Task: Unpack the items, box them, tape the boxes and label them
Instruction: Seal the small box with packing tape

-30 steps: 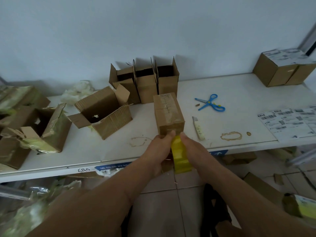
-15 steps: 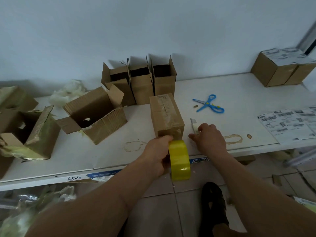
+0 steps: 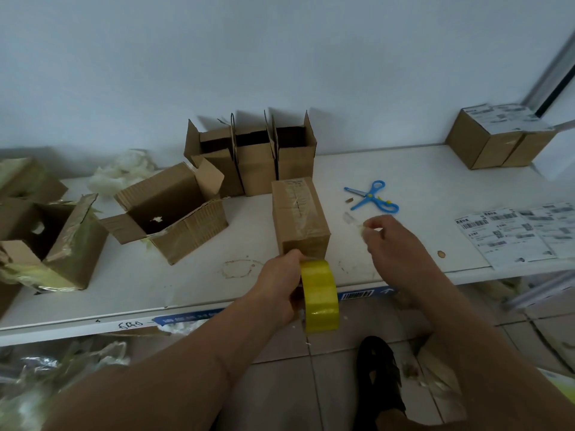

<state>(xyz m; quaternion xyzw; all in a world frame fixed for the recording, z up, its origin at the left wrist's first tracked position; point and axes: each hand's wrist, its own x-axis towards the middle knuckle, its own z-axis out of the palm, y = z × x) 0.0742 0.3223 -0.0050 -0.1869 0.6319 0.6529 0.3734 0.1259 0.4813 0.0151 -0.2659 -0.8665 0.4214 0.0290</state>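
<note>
A closed cardboard box (image 3: 299, 217) with clear tape along its top stands on the white table (image 3: 404, 169), near the front edge. Just below the box's near face, my left hand (image 3: 280, 286) grips a yellow roll of tape (image 3: 320, 295) that hangs over the table edge. To the right of the box, my right hand (image 3: 390, 241) pinches a small pale cutter (image 3: 353, 219), which is blurred. Three open empty boxes (image 3: 255, 160) stand in a row behind the closed box.
An open box (image 3: 174, 213) lies on its side at left, beside torn wrapped cartons (image 3: 49, 241) and crumpled plastic (image 3: 121, 172). Blue scissors (image 3: 371, 197) lie right of the box. Label sheets (image 3: 513, 231) sit at the right edge, labelled boxes (image 3: 497, 138) at back right.
My right hand left the tape roll, reached right to the cutter on the table and now pinches it. My left hand kept the roll below the box.
</note>
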